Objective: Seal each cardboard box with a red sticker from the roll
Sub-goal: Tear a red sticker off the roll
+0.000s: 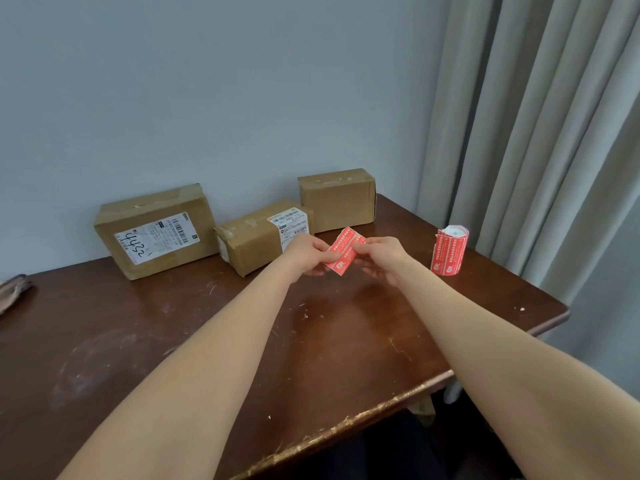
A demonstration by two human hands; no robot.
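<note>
Red paper sticker strip (343, 251), glossy with white print and a white backing edge, is held in the air above the table, just in front of the middle box. It is a flat, short rectangle, tilted so that its far end rises to the right. The left hand (304, 252) pinches its near-left edge between thumb and curled fingers; the right hand (379, 256) pinches the right edge the same way, its lower fingers loosely spread below the strip. Both forearms are bare.

To the right, well apart from the hands, the roll of red stickers (449, 251) stands upright on a white core, its loose outer end curling away slightly.

Behind the hands lie three boxes along the wall. The large brown cardboard box (156, 230) on the left leans back, with a white shipping label and handwritten digits. The smaller brown cardboard box (256, 240) in the middle has a creased, taped top and a white label. The third plain cardboard box (336, 199) sits behind it to the right.

All rest on a dark brown wooden table (173, 341), scratched and chipped along the near edge. A woven fabric item (14, 292) shows at the left margin. A pale grey wall (207, 81) and a grey pleated curtain (536, 133) stand behind.
</note>
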